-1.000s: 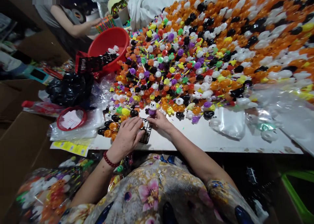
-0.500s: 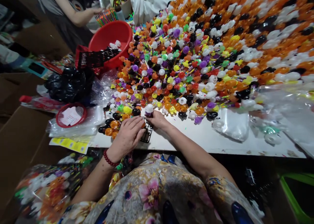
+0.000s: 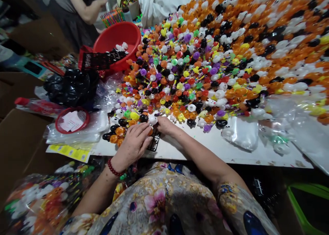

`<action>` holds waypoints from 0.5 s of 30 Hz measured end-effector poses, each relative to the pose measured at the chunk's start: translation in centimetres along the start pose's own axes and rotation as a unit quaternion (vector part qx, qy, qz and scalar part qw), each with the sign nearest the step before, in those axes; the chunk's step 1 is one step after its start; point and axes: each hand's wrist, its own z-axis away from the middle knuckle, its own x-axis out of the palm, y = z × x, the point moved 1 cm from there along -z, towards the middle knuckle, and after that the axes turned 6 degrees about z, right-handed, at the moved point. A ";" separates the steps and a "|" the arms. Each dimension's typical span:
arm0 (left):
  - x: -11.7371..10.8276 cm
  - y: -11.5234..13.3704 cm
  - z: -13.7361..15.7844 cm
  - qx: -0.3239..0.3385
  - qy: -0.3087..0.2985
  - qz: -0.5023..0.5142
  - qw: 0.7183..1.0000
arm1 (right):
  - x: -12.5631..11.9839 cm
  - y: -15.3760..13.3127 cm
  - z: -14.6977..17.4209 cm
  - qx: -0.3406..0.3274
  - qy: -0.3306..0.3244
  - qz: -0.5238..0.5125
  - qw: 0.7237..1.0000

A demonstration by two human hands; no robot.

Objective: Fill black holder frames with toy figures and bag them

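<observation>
White tabletop [image 3: 207,136], open along its front edge beside black grid [image 3: 154,144]

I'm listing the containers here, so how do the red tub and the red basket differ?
The tub is much larger than the basket. The tub's wall looks solid, while the basket's is mesh. The tub holds white pieces, whereas the basket holds white paper. Both are red, round and open-topped.
</observation>
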 end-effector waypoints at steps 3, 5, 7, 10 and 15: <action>0.0 0.0 0.0 -0.005 0.000 0.004 1.000 | 0.2 -0.1 0.0 -0.019 -0.037 0.075 0.996; 0.1 0.0 0.0 -0.008 0.001 0.006 1.000 | 0.5 -0.1 0.2 -0.016 -0.019 0.090 0.996; 0.2 -0.1 0.0 -0.011 0.001 0.008 1.000 | 0.8 0.0 0.5 -0.002 0.011 0.089 0.996; 0.2 0.0 0.1 -0.014 0.000 0.008 1.000 | 1.1 0.2 0.8 0.016 0.045 0.082 0.995; 0.1 0.2 0.0 -0.016 0.008 0.012 1.000 | 1.3 0.2 1.1 -0.027 0.039 0.083 0.995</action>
